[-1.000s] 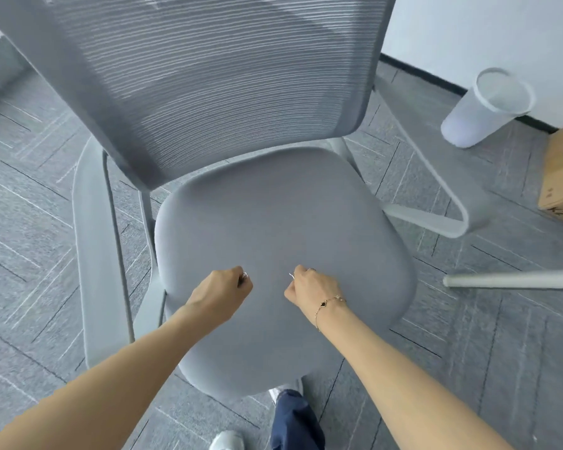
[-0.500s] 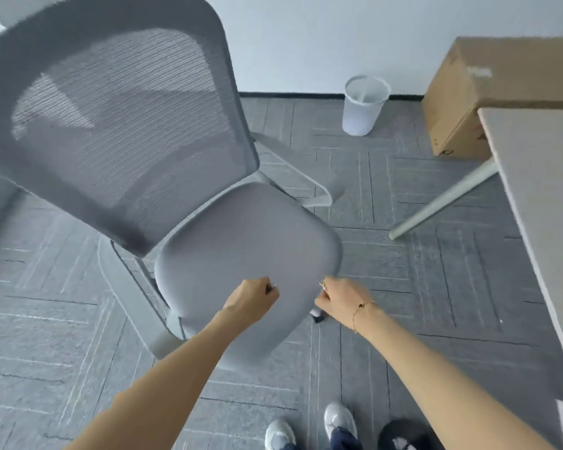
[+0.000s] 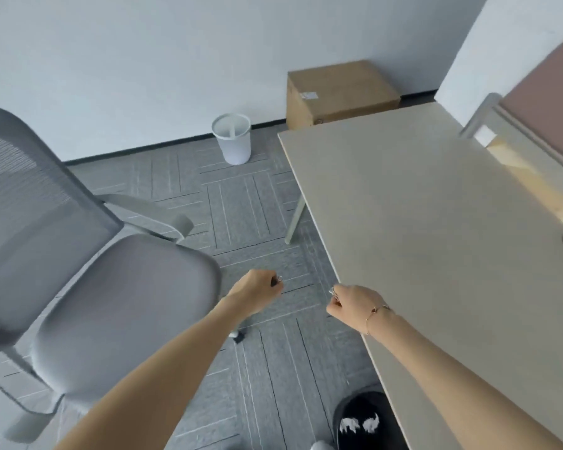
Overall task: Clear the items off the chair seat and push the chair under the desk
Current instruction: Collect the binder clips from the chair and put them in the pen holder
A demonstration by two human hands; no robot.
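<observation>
The grey office chair (image 3: 127, 303) stands at the left, its mesh back (image 3: 30, 203) turned away from the desk, and no item shows on its seat. The beige desk (image 3: 436, 238) fills the right side. My left hand (image 3: 257, 293) hovers over the carpet just past the seat's right edge, fingers closed on a small dark metal clip (image 3: 277, 280). My right hand (image 3: 351, 303) is at the desk's near-left edge, pinching another small metal clip (image 3: 333, 292). What exactly the clips are is too small to tell.
A white waste bin (image 3: 232, 138) and a cardboard box (image 3: 338, 92) stand by the far wall. A slanted desk leg (image 3: 294, 220) lies between chair and desk. A pink partition (image 3: 550, 102) backs the desk. A chair caster (image 3: 238, 336) shows below my left forearm.
My view has swung right from the chair seat toward the desk. Both hands, still closed on the small clips, have moved off the seat and rightward; the right one has reached the desk edge.
</observation>
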